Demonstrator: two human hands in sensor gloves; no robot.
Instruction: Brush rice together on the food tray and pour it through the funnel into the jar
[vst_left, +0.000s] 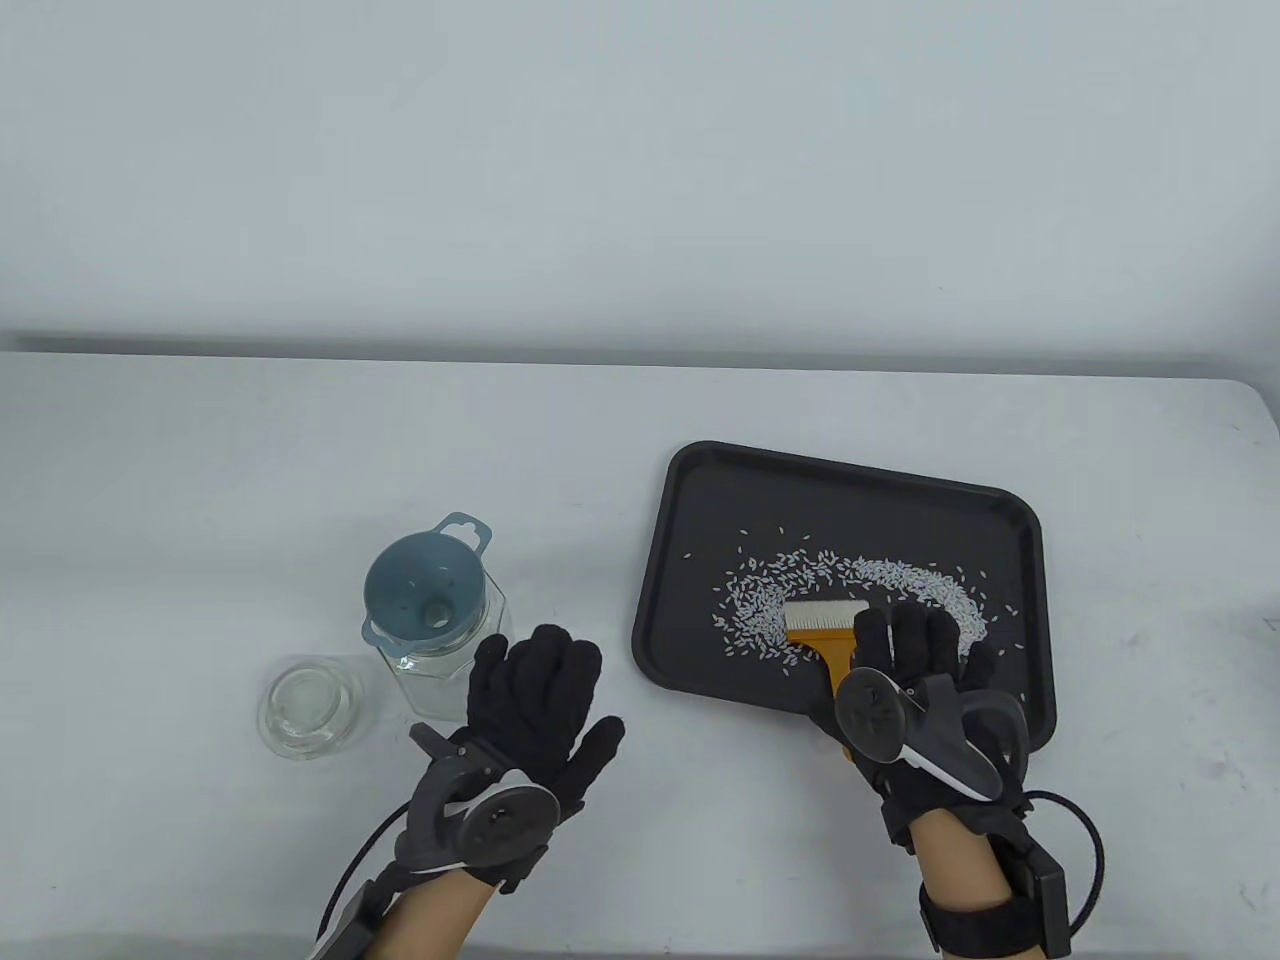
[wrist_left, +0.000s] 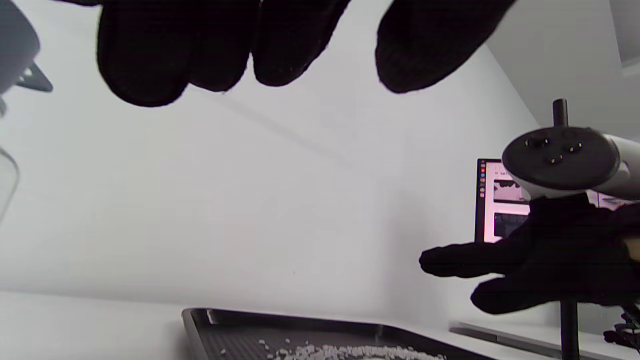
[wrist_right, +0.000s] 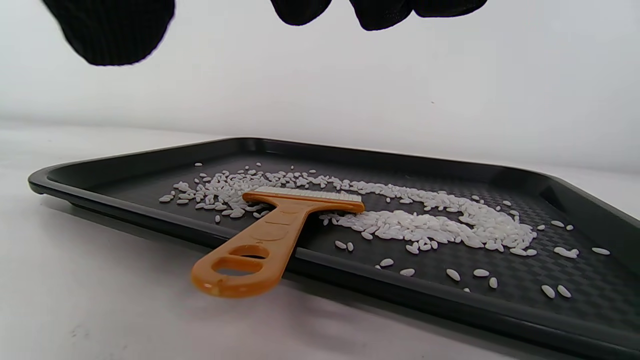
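Note:
A black food tray (vst_left: 700, 470) lies right of centre, with white rice (vst_left: 900, 578) spread in an arc across it. An orange brush (vst_left: 822, 632) rests in the rice, bristles down, its handle (wrist_right: 240, 262) sticking out over the tray's near rim (wrist_right: 150, 212). My right hand (vst_left: 915, 640) hovers above the handle with fingers extended; the right wrist view shows the brush (wrist_right: 280, 220) lying free under the fingertips (wrist_right: 115, 30). My left hand (vst_left: 545, 690) is spread open above the table beside the glass jar (vst_left: 445, 665), which carries a blue funnel (vst_left: 425, 598).
A round glass lid (vst_left: 305, 708) lies left of the jar. In the left wrist view a lit monitor (wrist_left: 500, 200) and a black stand pole (wrist_left: 567, 325) stand beyond the tray's right side. The white wall runs along the table's far edge.

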